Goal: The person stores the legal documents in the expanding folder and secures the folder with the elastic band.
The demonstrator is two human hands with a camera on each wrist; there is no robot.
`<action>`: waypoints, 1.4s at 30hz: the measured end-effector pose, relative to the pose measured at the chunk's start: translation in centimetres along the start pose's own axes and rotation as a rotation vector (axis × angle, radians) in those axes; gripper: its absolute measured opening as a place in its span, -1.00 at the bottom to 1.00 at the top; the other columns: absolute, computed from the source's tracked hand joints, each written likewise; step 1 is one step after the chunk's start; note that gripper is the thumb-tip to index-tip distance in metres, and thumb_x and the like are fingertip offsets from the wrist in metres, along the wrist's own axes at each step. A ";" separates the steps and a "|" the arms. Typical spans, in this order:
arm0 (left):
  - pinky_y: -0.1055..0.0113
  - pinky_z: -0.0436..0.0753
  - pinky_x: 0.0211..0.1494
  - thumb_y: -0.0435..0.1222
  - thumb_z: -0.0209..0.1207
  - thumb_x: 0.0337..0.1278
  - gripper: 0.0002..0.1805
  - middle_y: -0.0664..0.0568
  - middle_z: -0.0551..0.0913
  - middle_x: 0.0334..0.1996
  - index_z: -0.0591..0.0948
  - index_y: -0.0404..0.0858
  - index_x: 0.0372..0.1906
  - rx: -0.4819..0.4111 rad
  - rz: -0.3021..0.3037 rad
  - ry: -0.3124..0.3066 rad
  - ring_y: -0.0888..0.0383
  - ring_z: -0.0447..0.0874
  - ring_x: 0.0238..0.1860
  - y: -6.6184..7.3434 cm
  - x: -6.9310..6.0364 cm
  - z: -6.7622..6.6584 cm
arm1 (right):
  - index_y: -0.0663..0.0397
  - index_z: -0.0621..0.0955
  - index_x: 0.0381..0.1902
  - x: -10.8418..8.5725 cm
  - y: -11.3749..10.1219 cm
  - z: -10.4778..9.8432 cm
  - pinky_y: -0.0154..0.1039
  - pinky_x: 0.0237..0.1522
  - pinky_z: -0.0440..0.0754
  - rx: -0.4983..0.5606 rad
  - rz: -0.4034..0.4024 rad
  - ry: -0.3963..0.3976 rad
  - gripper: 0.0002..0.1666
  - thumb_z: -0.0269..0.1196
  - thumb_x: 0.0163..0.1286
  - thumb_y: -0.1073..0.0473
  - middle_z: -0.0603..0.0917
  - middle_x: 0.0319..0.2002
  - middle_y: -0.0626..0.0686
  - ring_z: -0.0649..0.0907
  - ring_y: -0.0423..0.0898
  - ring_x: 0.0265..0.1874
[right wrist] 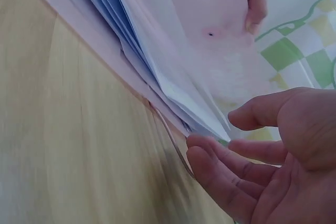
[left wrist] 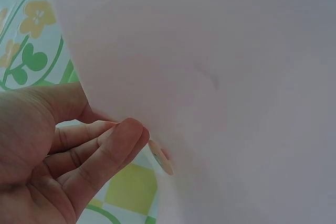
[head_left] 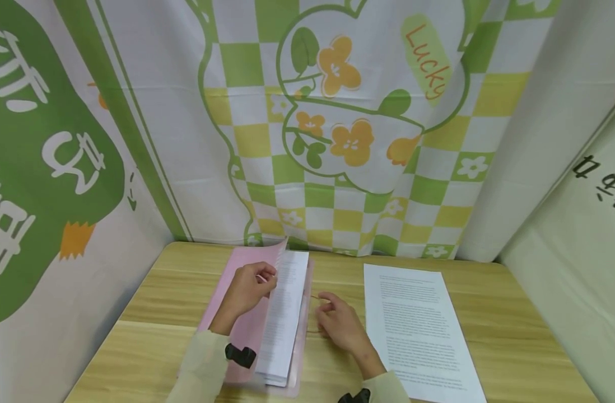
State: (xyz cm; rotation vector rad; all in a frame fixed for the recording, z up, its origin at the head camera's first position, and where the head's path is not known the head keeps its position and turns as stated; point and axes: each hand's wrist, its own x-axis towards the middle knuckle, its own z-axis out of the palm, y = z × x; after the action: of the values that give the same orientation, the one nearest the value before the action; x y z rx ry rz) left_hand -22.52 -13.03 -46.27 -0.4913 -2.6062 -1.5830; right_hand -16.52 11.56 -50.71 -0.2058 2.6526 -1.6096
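A pink file folder (head_left: 244,341) lies on the left half of the table, its front cover (left wrist: 220,129) partly lifted. My left hand (head_left: 247,288) pinches the free edge of that cover between thumb and fingers, beside a small round button (left wrist: 160,158). Inside the folder is a stack of printed sheets (head_left: 286,313). A thin cord (right wrist: 171,141) runs out from the folder's right side. By this cord is my right hand (head_left: 341,326), thumb and fingers apart and loosely bent; whether a fingertip touches the cord I cannot tell.
A printed sheet (head_left: 420,330) lies flat to the right of my right hand. All this rests on a wooden table (head_left: 146,316). Behind its far edge hangs a patterned curtain (head_left: 358,218), and cloth panels stand at both sides.
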 end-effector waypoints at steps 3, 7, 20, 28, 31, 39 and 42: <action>0.30 0.67 -0.46 -0.46 0.27 0.22 -0.89 0.05 0.66 -0.45 0.70 -0.44 -0.20 0.003 0.003 -0.003 0.16 0.66 -0.57 0.1 0.0 0.0 | 0.30 0.57 0.25 -0.7 0.4 -1.3 -0.16 -0.21 0.64 -0.081 -0.029 0.040 -0.52 0.27 0.41 0.25 0.76 -0.19 0.06 0.75 -0.13 -0.35; 0.30 0.67 -0.47 -0.46 0.28 0.22 -0.92 0.06 0.66 -0.45 0.70 -0.40 -0.22 0.012 0.004 0.002 0.17 0.66 -0.58 0.1 0.0 0.0 | 0.27 0.53 0.30 -1.9 1.0 -3.2 -0.09 -0.21 0.68 -0.147 -0.022 0.087 -0.48 0.29 0.42 0.26 0.75 -0.09 0.12 0.76 -0.07 -0.24; 0.30 0.67 -0.48 -0.47 0.27 0.20 -0.94 0.06 0.66 -0.46 0.71 -0.37 -0.24 0.011 -0.008 0.015 0.17 0.66 -0.57 0.1 0.0 0.2 | 0.47 0.39 0.39 -4.7 3.7 -11.4 0.43 0.10 0.47 -0.528 0.209 0.123 -0.22 0.32 0.41 0.06 0.46 0.22 0.55 0.46 0.54 0.19; 0.31 0.67 -0.47 -0.48 0.26 0.19 -0.93 0.06 0.66 -0.46 0.70 -0.38 -0.24 0.004 -0.002 0.010 0.17 0.66 -0.58 0.0 0.0 0.2 | 0.74 0.06 0.42 -6.7 5.8 -15.2 0.60 0.25 0.08 -0.594 0.369 0.036 0.13 0.26 0.43 -0.15 0.02 0.33 0.79 0.04 0.75 0.32; 0.31 0.67 -0.47 -0.48 0.26 0.20 -0.91 0.05 0.66 -0.45 0.70 -0.41 -0.22 0.000 0.004 0.004 0.17 0.66 -0.57 0.0 0.1 0.3 | 0.80 -0.08 0.40 -7.3 6.6 -16.1 0.60 0.28 -0.08 -0.558 0.428 0.014 0.25 0.25 0.42 -0.20 -0.16 0.30 0.84 -0.09 0.77 0.31; 0.31 0.67 -0.47 -0.47 0.27 0.20 -0.92 0.07 0.67 -0.46 0.70 -0.39 -0.23 0.006 0.019 0.006 0.17 0.66 -0.58 -0.2 0.1 0.3 | 0.83 -0.14 0.37 -8.0 7.6 -16.9 0.61 0.22 0.08 -0.560 0.498 0.002 0.37 0.24 0.39 -0.31 -0.13 0.26 0.83 -0.05 0.78 0.27; 0.31 0.67 -0.47 -0.47 0.27 0.21 -0.92 0.07 0.66 -0.45 0.70 -0.40 -0.22 0.011 0.019 0.004 0.18 0.66 -0.58 -0.3 0.1 0.3 | 0.84 -0.15 0.37 -8.1 7.9 -17.0 0.61 0.19 0.16 -0.565 0.511 0.003 0.36 0.25 0.38 -0.29 -0.12 0.25 0.84 -0.02 0.78 0.26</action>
State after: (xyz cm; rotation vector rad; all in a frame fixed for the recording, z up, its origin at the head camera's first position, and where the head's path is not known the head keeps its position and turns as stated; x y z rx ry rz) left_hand -22.65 -12.85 -46.70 -0.5099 -2.5986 -1.5615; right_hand -10.94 31.21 -50.18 0.4297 2.7720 -0.7034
